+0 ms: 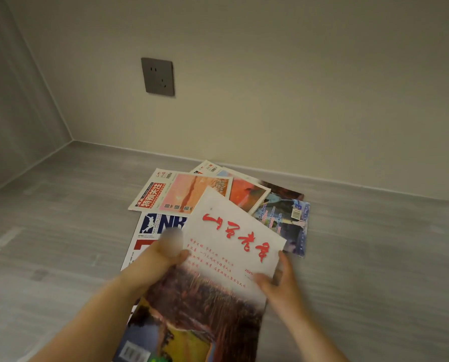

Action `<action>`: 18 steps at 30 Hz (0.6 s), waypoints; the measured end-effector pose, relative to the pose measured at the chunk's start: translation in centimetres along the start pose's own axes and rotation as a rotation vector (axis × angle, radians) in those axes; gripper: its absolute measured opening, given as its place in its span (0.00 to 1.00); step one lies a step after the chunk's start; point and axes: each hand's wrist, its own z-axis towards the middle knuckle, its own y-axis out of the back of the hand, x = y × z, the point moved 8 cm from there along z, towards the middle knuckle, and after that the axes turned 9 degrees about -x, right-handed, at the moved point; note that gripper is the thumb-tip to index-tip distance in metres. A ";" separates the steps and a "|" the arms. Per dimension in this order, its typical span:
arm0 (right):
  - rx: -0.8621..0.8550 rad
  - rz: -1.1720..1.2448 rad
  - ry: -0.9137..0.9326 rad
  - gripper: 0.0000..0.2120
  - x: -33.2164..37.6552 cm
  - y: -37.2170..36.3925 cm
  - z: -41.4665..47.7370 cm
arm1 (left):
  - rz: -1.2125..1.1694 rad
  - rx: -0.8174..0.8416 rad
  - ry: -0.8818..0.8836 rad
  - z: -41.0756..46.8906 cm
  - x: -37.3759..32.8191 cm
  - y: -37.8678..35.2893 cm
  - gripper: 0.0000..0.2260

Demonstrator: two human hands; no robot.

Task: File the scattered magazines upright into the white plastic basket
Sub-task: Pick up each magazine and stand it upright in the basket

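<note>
You hold one magazine [226, 257] in both hands, raised above the scattered pile in the lower middle of the frame. Its cover is white at the top with red brush lettering and a dark reddish picture below. Your left hand [152, 265] grips its left edge, thumb laid on top of the cover and fingers hidden beneath. Your right hand [278, 280] pinches the right edge, fingertips curled over the cover.

The other magazines lie flat and overlapping on the grey wood-grain floor [61, 231], close to the wall [270, 87]. A pink-covered one with a red title block [163, 194] lies left of centre. Below it in the frame an NBA magazine [158, 226] is partly covered by your left hand and the held magazine. An orange-covered magazine [246, 194] lies to the right of the pink one, and a blue magazine with a barcode [288, 220] sits at the right of the pile, partly under the held cover.

A dark wall socket [157, 76] sits in the upper left of the frame.
</note>
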 end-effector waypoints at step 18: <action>-0.519 0.311 0.248 0.08 8.6 30.8 -4.3 | -0.159 0.154 -0.548 -6.7 -18.7 -21.6 0.11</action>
